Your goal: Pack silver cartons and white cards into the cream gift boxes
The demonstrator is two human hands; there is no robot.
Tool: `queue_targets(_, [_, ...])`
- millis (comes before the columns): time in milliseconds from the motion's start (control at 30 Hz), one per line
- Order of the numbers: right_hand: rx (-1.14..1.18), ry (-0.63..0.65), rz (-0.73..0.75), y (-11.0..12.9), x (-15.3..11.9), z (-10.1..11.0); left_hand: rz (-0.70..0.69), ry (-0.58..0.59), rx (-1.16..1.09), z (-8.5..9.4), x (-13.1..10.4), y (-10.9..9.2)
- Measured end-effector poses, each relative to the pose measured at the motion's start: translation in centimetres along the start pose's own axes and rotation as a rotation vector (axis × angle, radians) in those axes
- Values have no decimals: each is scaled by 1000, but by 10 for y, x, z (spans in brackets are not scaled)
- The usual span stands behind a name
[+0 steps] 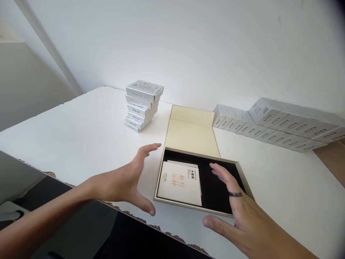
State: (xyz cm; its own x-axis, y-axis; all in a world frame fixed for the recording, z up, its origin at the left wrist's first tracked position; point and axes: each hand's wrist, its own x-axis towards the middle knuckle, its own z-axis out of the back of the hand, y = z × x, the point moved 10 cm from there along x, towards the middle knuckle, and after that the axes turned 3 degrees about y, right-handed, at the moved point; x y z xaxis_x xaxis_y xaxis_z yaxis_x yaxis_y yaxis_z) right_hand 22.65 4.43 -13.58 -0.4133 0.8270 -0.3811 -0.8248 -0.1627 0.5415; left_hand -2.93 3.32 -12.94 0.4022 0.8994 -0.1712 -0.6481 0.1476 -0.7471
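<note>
An opened gift box (178, 204) with a black interior lies on the white table, its cream lid (192, 135) folded back toward the wall. In its left part rests a white tea box (179, 184) with orange and black lettering, and the edge of another white piece shows beneath it. My left hand (132, 176) hovers just left of the gift box, thumb and fingers spread, holding nothing. Over the right part of the box, my right hand (233, 201), with a dark ring on one finger, is also spread and holds nothing.
A stack of several small white boxes (141, 104) stands at the back left. Rows of similar white boxes (280, 122) line the wall at the right, partly two layers high. The table's chipped front edge (129, 215) runs below my left arm.
</note>
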Motion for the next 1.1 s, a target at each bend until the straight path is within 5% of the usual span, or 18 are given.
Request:
queue_targets(267, [384, 115, -187, 23, 18, -18, -364, -10, 12, -18, 39, -9])
queue_targets(433, [523, 121, -209, 26, 18, -11, -342, -37, -13, -19, 32, -7])
queue_targets(667, [232, 146, -152, 29, 28, -14, -334, -42, -34, -16, 28, -10])
queue_targets(967, [206, 78, -60, 35, 35, -19, -309, 11, -77, -17, 29, -13])
queue_targets(1100, [148, -16, -11, 31, 40, -16, -317, -5, -77, 12, 17, -20])
